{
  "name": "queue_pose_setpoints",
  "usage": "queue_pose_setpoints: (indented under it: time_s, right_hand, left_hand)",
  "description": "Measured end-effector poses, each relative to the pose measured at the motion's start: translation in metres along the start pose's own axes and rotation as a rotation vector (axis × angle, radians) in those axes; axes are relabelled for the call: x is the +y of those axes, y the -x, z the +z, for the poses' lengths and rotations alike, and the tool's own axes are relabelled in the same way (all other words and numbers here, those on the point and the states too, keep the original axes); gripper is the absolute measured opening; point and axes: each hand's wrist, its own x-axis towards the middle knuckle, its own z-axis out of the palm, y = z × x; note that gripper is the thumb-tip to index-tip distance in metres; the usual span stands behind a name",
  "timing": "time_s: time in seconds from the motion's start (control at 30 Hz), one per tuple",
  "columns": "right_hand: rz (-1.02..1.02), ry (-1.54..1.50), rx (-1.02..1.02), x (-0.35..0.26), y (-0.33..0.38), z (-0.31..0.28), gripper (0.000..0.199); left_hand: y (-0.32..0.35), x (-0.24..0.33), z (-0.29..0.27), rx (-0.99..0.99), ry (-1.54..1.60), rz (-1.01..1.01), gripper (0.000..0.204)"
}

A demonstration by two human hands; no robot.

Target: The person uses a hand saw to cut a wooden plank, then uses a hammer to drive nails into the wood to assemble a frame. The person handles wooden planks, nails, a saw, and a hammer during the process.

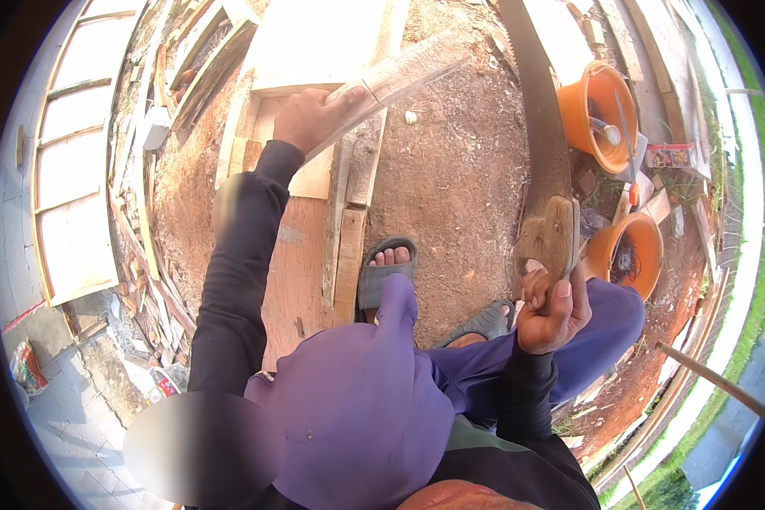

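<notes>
Purple trousers [357, 395], saw [542, 127] cropped above, right fingers [534, 291] partly hidden

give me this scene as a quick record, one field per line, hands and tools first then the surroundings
left hand: gripping a wooden board
right hand: closed around the handle of a saw
saw and board: apart in this view
right side: two orange buckets, both tilted
ground: reddish dirt
footwear: dark open-toed sandals

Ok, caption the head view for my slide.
Left hand grips a wooden board; right hand holds a handsaw by its wooden handle.
</notes>
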Motion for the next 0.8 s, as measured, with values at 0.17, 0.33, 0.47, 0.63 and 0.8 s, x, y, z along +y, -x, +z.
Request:
queue_pose_setpoints:
  time_s: [0.17,0.33,0.47,0.63,0.8]
  right_hand:
    - [0.023,0.035,0.022,0.003,0.004,-0.005,0.047]
    - [-0.002,-0.007,0.068,-0.005,0.002,-0.004,0.05]
    - [-0.077,-0.028,0.096,-0.014,-0.005,0.002,0.055]
    - [-0.038,-0.015,0.127,-0.015,-0.01,-0.005,0.054]
    - [-0.032,-0.017,0.139,-0.013,-0.004,-0.005,0.052]
  left_hand:
    - [0.001,0.011,-0.001,0.192,-0.039,0.062,0.081]
    - [-0.007,0.006,-0.004,0.263,0.279,0.147,0.081]
    - [-0.004,0.046,-0.004,0.133,-0.409,0.149,0.083]
    - [-0.013,0.078,-0.008,-0.01,-0.128,0.105,0.095]
    - [-0.016,0.064,0.005,0.184,0.111,0.245,0.078]
